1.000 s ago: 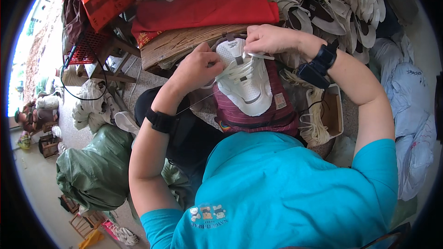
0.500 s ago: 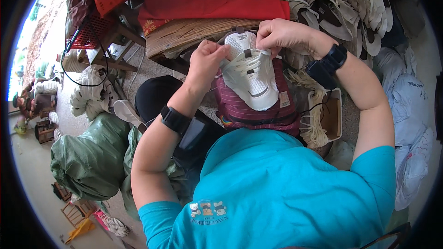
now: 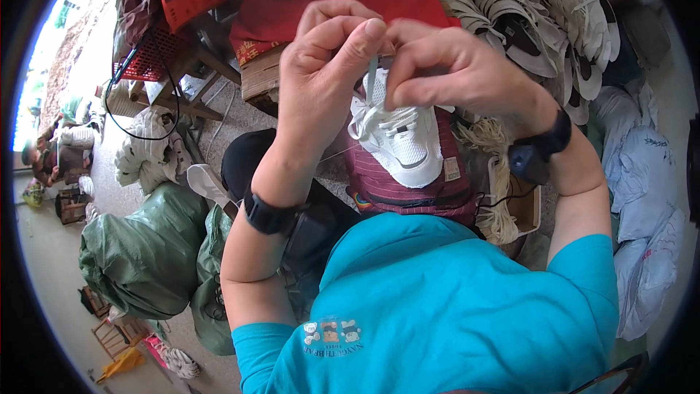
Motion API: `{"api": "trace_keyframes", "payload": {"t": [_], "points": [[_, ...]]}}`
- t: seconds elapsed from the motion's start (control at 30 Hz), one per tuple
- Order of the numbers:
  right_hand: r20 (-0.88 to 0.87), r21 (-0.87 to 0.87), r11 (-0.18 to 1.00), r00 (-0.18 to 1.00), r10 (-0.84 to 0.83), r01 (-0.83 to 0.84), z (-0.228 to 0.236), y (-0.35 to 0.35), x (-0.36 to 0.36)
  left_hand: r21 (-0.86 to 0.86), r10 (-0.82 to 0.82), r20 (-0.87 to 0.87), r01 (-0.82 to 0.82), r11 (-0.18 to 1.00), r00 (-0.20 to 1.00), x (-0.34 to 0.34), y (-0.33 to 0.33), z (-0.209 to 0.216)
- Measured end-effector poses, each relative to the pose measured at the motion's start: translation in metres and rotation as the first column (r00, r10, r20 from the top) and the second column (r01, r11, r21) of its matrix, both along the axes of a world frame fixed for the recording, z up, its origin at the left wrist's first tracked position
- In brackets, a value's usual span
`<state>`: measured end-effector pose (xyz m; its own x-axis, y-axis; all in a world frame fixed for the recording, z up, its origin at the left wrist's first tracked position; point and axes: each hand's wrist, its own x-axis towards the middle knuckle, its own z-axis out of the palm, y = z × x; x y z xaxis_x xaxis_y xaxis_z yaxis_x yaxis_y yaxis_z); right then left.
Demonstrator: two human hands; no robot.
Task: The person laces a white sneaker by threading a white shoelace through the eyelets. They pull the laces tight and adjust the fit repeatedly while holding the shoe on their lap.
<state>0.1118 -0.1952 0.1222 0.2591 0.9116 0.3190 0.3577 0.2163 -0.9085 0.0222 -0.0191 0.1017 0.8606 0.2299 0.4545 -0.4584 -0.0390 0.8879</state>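
Observation:
A white sneaker upper (image 3: 410,147) with crossed white laces lies on the maroon striped cloth over my lap, its toe towards me. A pale shoelace (image 3: 372,84) rises taut from the top of its lacing to my fingertips. My left hand (image 3: 324,58) is closed, pinching that lace between thumb and forefinger. Close beside it on the right, my right hand (image 3: 448,66) has its fingers curled in against the lace. They are partly smeared by motion, and what they hold is hidden. Both hands are raised over the tongue end of the upper and partly cover it.
Ahead stands a wooden table (image 3: 261,76) with a red cloth (image 3: 350,0). Rows of stacked shoe uppers (image 3: 503,7) hang at the far right. A box (image 3: 526,211) with bundled pale laces (image 3: 499,201) sits right of my lap. Green sacks (image 3: 146,248) lie left, white sacks (image 3: 645,175) right.
My hands have come together above the upper, from either side of its tongue. The lace is now drawn upward. The upper has shifted and turned slightly on my lap.

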Motion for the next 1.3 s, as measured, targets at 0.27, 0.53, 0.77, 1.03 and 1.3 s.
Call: {"api": "trace_keyframes", "payload": {"t": [0.27,0.53,0.77,1.03,1.3], "points": [[-0.347,-0.148,0.984,0.926,-0.150,0.103,-0.023,-0.003,-0.001,0.033,-0.282,-0.615,0.381,0.924,0.736,0.005,0.007,-0.062],[-0.480,-0.061,0.956,0.831,-0.281,0.287,-0.040,0.010,0.000,-0.411,-0.446,-0.341,0.296,0.862,0.827,0.000,0.007,-0.067],[-0.404,0.034,0.964,0.886,-0.227,0.262,-0.026,0.017,-0.003,-0.101,-0.382,-0.583,0.402,0.910,0.717,0.005,0.018,-0.067],[-0.360,0.128,0.983,0.930,-0.078,0.132,-0.028,0.004,-0.003,-0.538,-0.653,-0.347,0.427,0.727,0.674,0.011,0.044,-0.067],[-0.469,-0.041,0.983,0.865,-0.176,0.178,-0.032,0.009,-0.006,-0.215,-0.391,-0.411,0.329,0.919,0.824,0.006,0.004,-0.072]]}}
